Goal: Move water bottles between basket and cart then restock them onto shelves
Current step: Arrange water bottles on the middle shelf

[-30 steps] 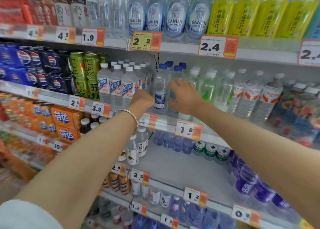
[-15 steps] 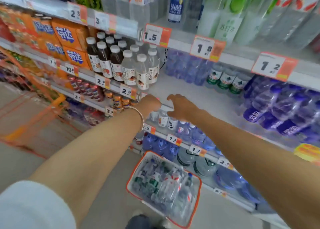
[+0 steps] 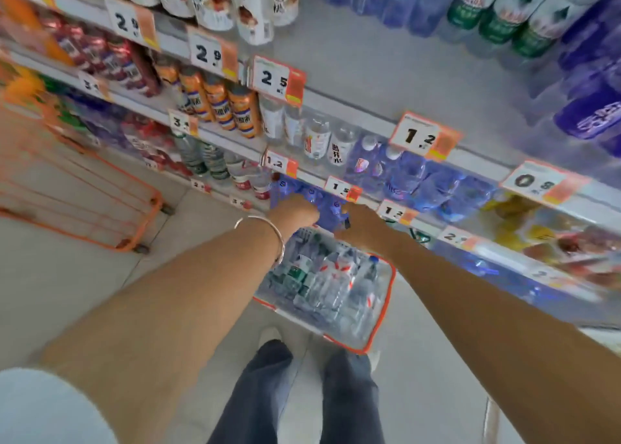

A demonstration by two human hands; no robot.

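A white basket with an orange rim (image 3: 386, 306) stands on the floor by my feet, full of clear water bottles (image 3: 329, 282) lying on their sides. My left hand (image 3: 295, 212), with a silver bangle on its wrist, and my right hand (image 3: 359, 223) reach down side by side over the basket's far edge. They are in front of the lowest shelf's blue bottles (image 3: 312, 195). The fingers of both hands curl loosely and are partly hidden. I see nothing held in either hand.
An orange wire cart (image 3: 144, 222) stands on the floor to the left. Shelves of drinks with price tags (image 3: 416, 138) fill the top and right. One upper shelf has a bare patch (image 3: 386, 60) between white-labelled bottles and purple bottles (image 3: 591, 107).
My view has tipped from the upper shelves down to the floor. Both hands have dropped from the shelf with blue-capped bottles to just above the basket.
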